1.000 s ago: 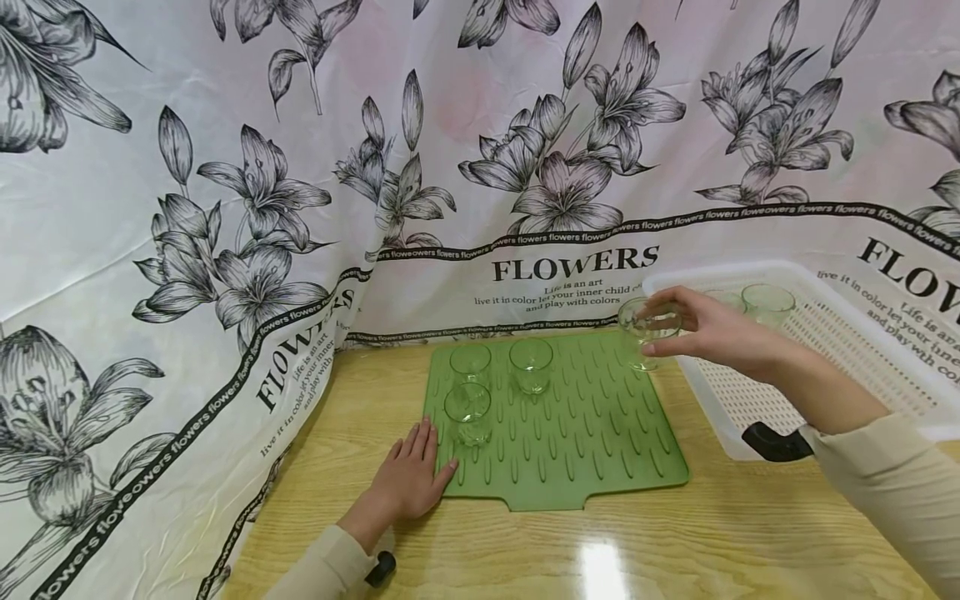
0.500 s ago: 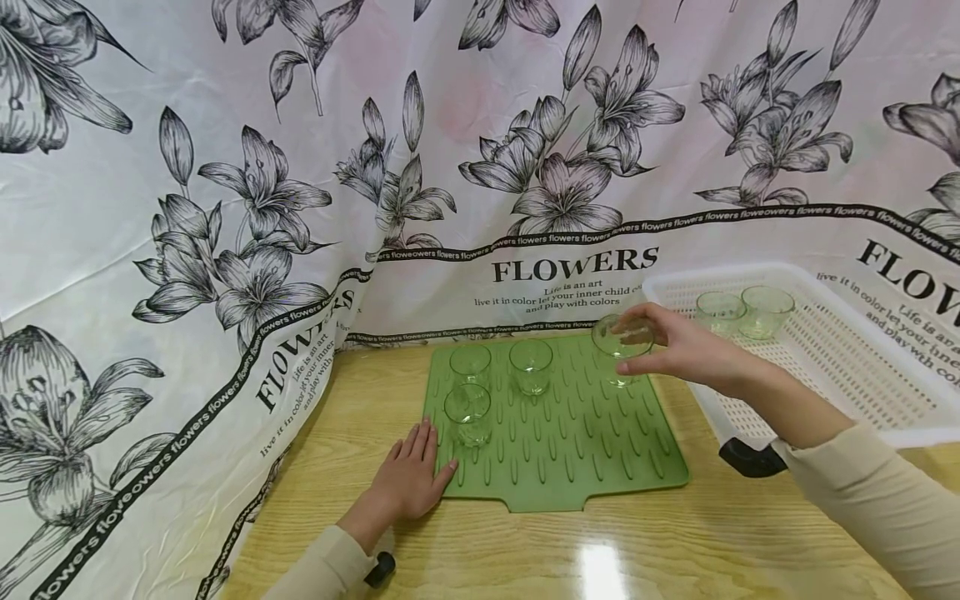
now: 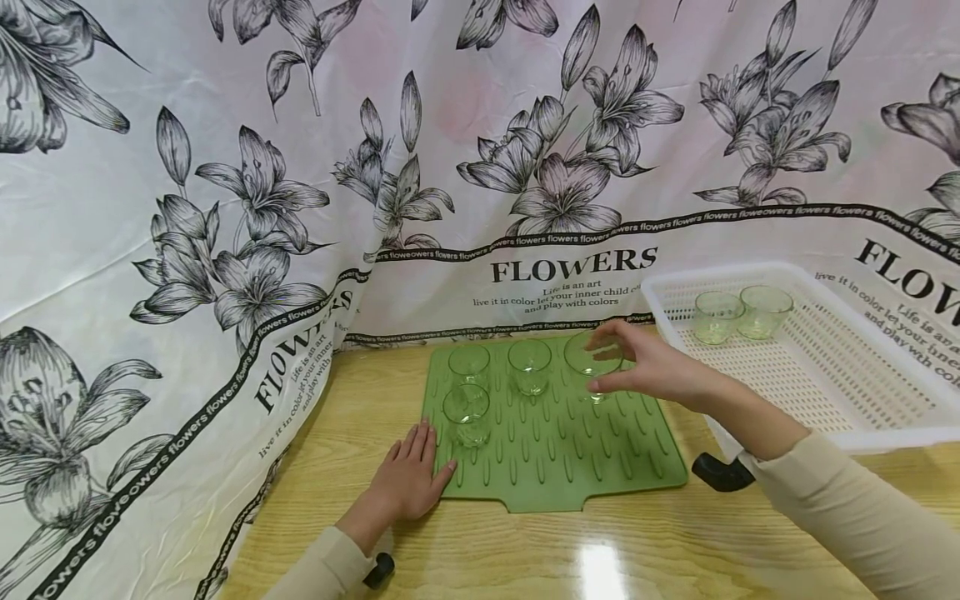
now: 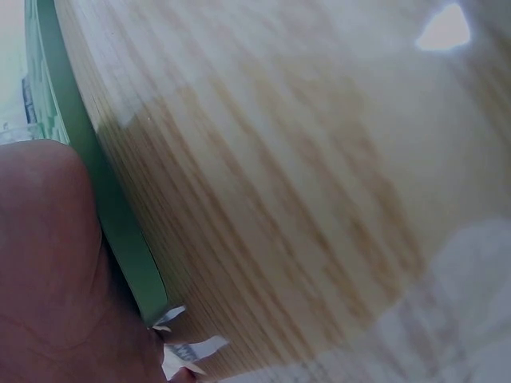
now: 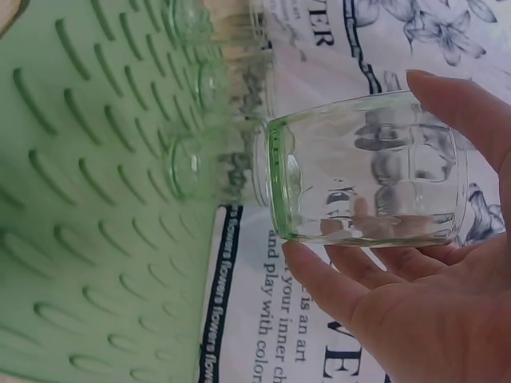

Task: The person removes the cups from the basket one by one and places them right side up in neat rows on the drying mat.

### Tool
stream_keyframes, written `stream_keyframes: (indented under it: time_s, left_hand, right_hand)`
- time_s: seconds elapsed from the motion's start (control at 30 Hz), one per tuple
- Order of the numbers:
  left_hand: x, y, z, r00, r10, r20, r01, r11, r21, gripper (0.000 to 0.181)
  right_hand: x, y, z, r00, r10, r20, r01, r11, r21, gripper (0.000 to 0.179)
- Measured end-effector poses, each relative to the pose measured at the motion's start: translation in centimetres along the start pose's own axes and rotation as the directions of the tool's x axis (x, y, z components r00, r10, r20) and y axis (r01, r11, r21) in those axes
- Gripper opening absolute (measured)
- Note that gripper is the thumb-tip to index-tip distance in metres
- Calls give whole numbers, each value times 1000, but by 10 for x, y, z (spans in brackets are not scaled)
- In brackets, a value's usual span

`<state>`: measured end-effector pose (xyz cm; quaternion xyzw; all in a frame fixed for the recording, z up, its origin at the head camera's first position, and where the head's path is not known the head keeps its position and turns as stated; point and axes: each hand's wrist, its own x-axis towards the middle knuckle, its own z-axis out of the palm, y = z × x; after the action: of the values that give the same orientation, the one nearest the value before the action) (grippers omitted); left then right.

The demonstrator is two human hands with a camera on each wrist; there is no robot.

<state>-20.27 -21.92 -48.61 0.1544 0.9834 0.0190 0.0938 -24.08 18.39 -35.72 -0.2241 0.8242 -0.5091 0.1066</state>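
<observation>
My right hand [image 3: 652, 362] grips a clear drinking glass [image 3: 579, 360] over the back right of the green ribbed mat [image 3: 555, 467]. In the right wrist view, thumb and fingers span the glass [image 5: 351, 179], its thick greenish base facing the mat. Three similar glasses stand upright on the mat's left half: a front one [image 3: 467, 417], one behind it [image 3: 468, 367] and one to the right [image 3: 529, 368]. My left hand [image 3: 405, 479] lies flat at the mat's left edge, fingers extended; the left wrist view shows skin [image 4: 48, 255] against the green rim [image 4: 120, 215].
A white perforated plastic basket [image 3: 847, 437] stands on the right, two glasses inside it, a left one [image 3: 717, 318] and a right one [image 3: 765, 312]. A flower-printed cloth [image 3: 420, 292] hangs behind and left of the wooden table [image 3: 465, 558].
My right hand has carried its glass leftward from beside the basket to over the mat, near the back middle glass. The left hand has stayed in place.
</observation>
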Motion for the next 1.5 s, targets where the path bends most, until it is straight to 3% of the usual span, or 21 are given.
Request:
stream_keyframes:
  time_s: [0.23,0.63,0.9,1.23,1.5]
  left_hand:
    - [5,-7,10,1000,8,-14,-7,1000,25,81]
    - [1,-2,2,1000,4,12,-4,1000,10,83]
    - [7,-9,13,1000,8,-14,-7,999,36,80]
    - [1,-4,3,1000,9,-10,-9,1000,9,80]
    - [0,-2,3,1000,10,-17,-10,1000,3,78]
  right_hand:
    - [7,1,11,1000,-7,-9,7,1000,-7,78]
    - [15,8,23,1000,-12,-4,12,999,39,80]
    - [20,10,30,1000,-28,-4,28,999,33,77]
    - [25,15,47,999,-26,20,25,999,28,82]
    - [28,21,58,999,-22,34,21,999,44,77]
